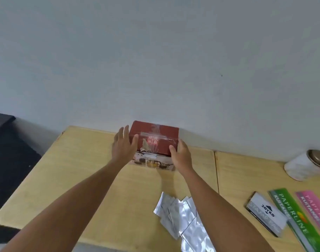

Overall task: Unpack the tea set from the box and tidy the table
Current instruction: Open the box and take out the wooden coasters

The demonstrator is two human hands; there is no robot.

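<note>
A dark red tea set box (153, 140) with Chinese characters and clear tape over its shut top stands at the far edge of the light wooden table (79, 171), against the white wall. My left hand (123, 147) is at the box's left side, fingers spread, thumb near the top edge. My right hand (181, 154) lies against the box's right front corner, fingers bent along its side. Whether either hand presses firmly on the box is unclear.
Several silver foil sachets (181, 215) lie near the table's front. To the right are a Joyko stamp pad box (266, 213), a green receipt book (295, 220), a pink one (317, 206) and a white jar with a metal lid (304, 165). A dark cabinet (8, 160) stands left.
</note>
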